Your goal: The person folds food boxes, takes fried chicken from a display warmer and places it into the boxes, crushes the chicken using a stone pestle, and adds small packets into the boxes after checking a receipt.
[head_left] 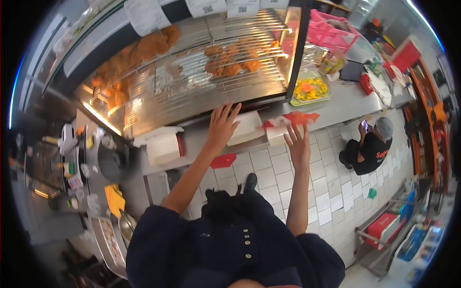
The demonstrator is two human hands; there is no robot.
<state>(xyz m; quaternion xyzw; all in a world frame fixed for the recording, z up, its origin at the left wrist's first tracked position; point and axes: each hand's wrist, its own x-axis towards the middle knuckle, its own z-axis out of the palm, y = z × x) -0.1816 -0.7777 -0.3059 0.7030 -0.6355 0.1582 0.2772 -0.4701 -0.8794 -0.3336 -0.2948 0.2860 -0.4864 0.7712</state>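
My left hand (222,128) is open, its fingers stretched toward the front edge of a lit display case (168,110). Just right of it lies a white cardboard box (246,127); whether they touch I cannot tell. My right hand (299,148) has its fingers spread, with the tips against or just over a blurred red-and-white paper packet (300,117). Under that packet is another white box (275,138), partly covered. An open white carton (162,148) with a red side sits on the counter left of my left hand. Fried pieces (230,58) lie on the wire racks inside the case.
A plastic tray of yellow food (310,90) stands right of the case, with a pink basket (331,30) behind. On the right, a crouching person (372,151) in a hairnet holds a phone. A black pan (114,156) and yellow packets (114,199) are at left.
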